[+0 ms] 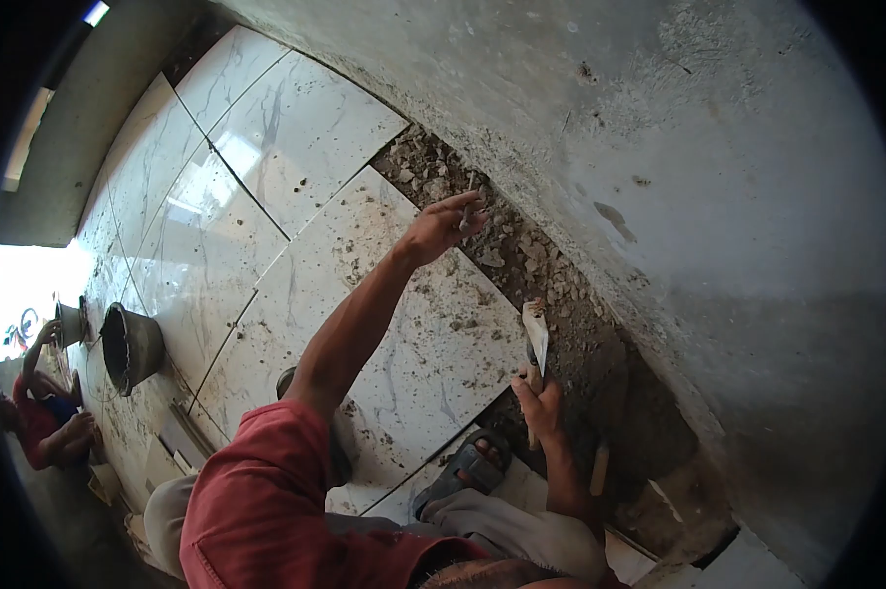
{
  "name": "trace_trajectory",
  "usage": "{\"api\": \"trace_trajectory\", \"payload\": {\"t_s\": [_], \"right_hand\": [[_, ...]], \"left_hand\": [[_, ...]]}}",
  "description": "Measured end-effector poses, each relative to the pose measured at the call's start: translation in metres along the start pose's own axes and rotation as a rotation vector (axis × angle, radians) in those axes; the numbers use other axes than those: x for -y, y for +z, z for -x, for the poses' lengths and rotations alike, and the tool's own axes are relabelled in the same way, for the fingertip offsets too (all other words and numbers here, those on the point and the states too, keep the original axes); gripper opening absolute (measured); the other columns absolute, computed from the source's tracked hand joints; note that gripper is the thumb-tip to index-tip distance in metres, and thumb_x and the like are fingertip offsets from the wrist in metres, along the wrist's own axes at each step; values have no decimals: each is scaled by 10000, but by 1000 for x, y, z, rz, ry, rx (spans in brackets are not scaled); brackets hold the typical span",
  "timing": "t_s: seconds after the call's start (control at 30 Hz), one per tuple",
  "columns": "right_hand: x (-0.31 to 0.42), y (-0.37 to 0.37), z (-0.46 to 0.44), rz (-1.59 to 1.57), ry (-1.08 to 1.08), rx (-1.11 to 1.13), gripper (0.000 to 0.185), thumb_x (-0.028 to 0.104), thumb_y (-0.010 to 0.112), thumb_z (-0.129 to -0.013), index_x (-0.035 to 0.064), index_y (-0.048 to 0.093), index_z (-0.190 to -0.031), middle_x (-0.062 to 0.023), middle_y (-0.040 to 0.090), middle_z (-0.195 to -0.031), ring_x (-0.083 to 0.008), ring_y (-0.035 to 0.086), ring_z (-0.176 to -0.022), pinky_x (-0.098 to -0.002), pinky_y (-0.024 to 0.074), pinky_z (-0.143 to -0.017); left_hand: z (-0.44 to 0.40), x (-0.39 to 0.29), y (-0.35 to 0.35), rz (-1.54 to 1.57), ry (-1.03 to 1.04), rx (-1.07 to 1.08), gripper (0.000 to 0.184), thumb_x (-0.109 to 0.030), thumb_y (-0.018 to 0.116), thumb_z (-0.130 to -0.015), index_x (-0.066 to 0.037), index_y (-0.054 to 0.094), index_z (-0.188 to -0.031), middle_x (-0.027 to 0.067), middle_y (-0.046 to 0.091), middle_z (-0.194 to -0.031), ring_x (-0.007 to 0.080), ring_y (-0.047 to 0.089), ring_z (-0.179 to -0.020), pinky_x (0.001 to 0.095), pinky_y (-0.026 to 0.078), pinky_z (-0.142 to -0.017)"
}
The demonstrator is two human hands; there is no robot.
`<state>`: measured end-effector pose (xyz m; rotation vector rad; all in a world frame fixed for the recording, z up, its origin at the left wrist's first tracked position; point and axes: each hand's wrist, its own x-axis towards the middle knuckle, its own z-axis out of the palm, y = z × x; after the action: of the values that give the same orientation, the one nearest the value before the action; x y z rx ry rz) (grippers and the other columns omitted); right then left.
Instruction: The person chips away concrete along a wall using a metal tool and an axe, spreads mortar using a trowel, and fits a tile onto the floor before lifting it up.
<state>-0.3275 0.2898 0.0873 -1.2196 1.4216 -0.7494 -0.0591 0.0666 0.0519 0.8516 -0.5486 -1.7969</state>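
Observation:
My left hand (447, 228) reaches over the strip of loose rubble (531, 255) beside the wall. Its fingers are closed around what looks like a small grey lump, partly hidden by them. Lower down, my right hand (543, 404) grips a trowel (537, 339) by its wooden handle. The blade points away from me over the rubble, with some debris at its tip. Between my arms lies a marbled white floor tile (413, 334), sprinkled with dirt and crumbs of mortar. Its edge borders the rubble strip.
A rough grey wall (718, 196) runs along the right. A black bucket (134, 348) stands on the tiles at left. Beyond it, another person (50, 422) in red has a hand at a second bucket (70, 324). My sandalled foot (472, 461) is near the tile edge.

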Motion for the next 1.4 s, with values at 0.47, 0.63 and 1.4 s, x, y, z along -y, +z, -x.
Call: {"api": "trace_trajectory", "payload": {"t_s": [0.47, 0.63, 1.4], "right_hand": [[14, 4, 3, 127, 14, 77, 298, 290, 650, -797, 17, 565, -883, -130, 578, -737, -247, 571, -691, -374, 457, -639], [37, 7, -2, 213, -52, 126, 320, 292, 663, -785, 11, 559, -898, -162, 586, -746, -307, 591, -703, -386, 460, -637], [159, 18, -140, 1276, -413, 169, 512, 486, 526, -861, 45, 485, -1119, -210, 612, -789, -371, 642, -738, -436, 531, -586]], "left_hand": [[-1, -7, 0, 66, -36, -210, 399, -113, 435, -958, 52, 354, -1312, 158, 619, -1038, 108, 539, -679, 198, 435, -550], [8, -9, 5, 84, -4, -171, 427, -83, 432, -948, 75, 315, -1327, 165, 615, -982, 144, 549, -646, 239, 444, -542], [-51, -20, -47, 69, -367, 164, 171, -65, 405, -955, 76, 447, -1042, 148, 550, -893, 244, 590, -767, 352, 524, -700]]}}
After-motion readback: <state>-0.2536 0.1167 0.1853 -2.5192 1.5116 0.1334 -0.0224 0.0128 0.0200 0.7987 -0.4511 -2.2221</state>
